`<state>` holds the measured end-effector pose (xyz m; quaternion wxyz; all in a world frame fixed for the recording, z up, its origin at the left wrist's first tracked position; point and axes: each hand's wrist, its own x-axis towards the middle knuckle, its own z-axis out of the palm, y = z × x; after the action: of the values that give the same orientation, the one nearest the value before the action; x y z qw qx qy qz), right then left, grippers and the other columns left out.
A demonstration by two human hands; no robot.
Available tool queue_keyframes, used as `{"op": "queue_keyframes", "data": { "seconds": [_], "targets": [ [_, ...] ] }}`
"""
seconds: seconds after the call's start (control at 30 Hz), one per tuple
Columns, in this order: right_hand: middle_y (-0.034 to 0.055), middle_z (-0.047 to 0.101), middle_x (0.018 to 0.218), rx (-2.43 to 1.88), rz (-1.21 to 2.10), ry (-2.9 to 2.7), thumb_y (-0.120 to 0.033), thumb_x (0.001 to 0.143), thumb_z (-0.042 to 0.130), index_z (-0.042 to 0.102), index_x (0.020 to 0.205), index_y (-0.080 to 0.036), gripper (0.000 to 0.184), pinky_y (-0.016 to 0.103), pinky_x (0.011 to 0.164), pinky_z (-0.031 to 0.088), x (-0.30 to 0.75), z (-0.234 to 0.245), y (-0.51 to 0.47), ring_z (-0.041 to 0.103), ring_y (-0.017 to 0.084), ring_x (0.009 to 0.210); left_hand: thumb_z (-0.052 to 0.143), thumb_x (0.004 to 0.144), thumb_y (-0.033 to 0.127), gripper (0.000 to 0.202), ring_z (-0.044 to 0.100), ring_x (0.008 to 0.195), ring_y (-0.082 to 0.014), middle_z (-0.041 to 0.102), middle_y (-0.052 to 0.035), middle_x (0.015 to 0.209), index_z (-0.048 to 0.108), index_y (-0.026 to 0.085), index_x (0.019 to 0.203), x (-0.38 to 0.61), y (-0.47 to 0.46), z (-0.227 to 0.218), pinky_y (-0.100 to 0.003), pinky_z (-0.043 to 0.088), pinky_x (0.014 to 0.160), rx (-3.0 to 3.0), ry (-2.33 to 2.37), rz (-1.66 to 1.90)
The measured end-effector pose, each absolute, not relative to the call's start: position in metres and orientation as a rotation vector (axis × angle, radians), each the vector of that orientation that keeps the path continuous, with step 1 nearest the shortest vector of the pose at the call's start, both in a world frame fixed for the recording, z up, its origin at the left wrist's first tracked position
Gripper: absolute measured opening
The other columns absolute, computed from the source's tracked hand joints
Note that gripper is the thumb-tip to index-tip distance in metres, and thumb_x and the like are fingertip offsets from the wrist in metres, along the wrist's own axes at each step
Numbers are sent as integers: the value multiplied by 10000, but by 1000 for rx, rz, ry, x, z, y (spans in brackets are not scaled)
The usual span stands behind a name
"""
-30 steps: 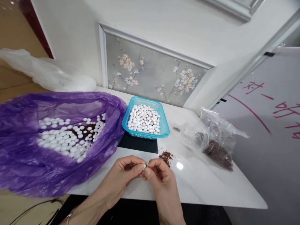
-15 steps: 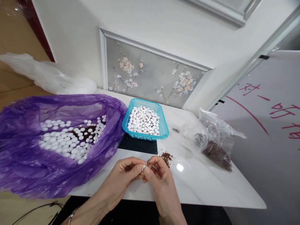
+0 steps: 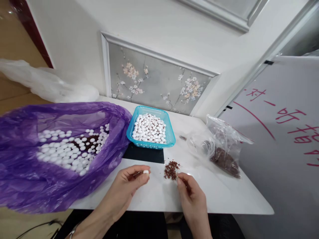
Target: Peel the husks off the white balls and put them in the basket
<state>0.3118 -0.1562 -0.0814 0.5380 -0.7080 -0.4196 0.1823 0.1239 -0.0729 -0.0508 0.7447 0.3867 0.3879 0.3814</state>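
Between the thumb and fingers of my left hand [image 3: 129, 181] is a small white oval piece [image 3: 146, 172], held above the table's front part. My right hand [image 3: 191, 192] has its thumb and forefinger pinched together at the near edge of a small heap of reddish-brown flakes [image 3: 170, 168]; what lies between those fingertips is too small to make out. Behind the hands stands a blue plastic basket [image 3: 171, 141] filled with white oval pieces. More white ovals [image 3: 58, 153], with some dark brown bits among them, lie in an opened purple plastic bag [image 3: 109, 166] at the left.
On the white table [image 3: 224, 199], a clear plastic cup [image 3: 199, 142] lies beside a zip bag of brown flakes [image 3: 225, 162] at the right. A black flat piece [image 3: 144, 154] is in front of the basket. A whiteboard [image 3: 279, 166] with red writing borders the right side.
My hands, together at the white piece before, have parted. The right hand has moved right to the flake heap, while the left keeps the white piece. The view has shifted slightly.
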Motion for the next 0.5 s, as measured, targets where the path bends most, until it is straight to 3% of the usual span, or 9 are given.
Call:
{"op": "queue_keyframes", "data": {
  "seconds": [0.07,0.17,0.3,0.4,0.5],
  "targets": [
    [60,671,876,-1699,395,-1107,-376,828,561,682,878,-214,209,282,654,464,309,-79,-154,611,211,794,789,650,258,161,576,777,-151,699,-31,809,758,197,796,124,-71,-47,-245,459,754,930,859,862],
    [57,662,915,-1771,364,-1266,-310,857,517,693,896,-231,196,292,680,469,304,-75,-150,622,209,806,766,670,277,148,604,788,-179,723,-29,818,760,204,798,127,-60,-29,-263,469,744,1173,909,957],
    [52,658,924,-1911,247,-1380,-276,861,495,692,901,-246,203,320,698,474,299,-75,-145,637,217,782,704,723,296,272,628,973,-250,731,-60,1018,739,181,967,140,-28,1,-309,460,881,1438,1007,1125],
    [51,665,937,-2011,162,-1400,-284,862,479,681,887,-243,207,320,653,482,297,-78,-143,651,226,782,661,754,275,517,554,1157,-274,597,-112,1298,583,129,1244,149,-7,11,-337,430,973,1452,947,1119],
    [39,668,926,-2065,132,-1397,-299,875,446,672,867,-249,232,314,641,485,298,-82,-143,658,222,783,622,779,260,658,453,1275,-255,412,-123,1460,404,118,1383,146,-1,8,-328,391,1030,1465,885,1089]
  ]
}}
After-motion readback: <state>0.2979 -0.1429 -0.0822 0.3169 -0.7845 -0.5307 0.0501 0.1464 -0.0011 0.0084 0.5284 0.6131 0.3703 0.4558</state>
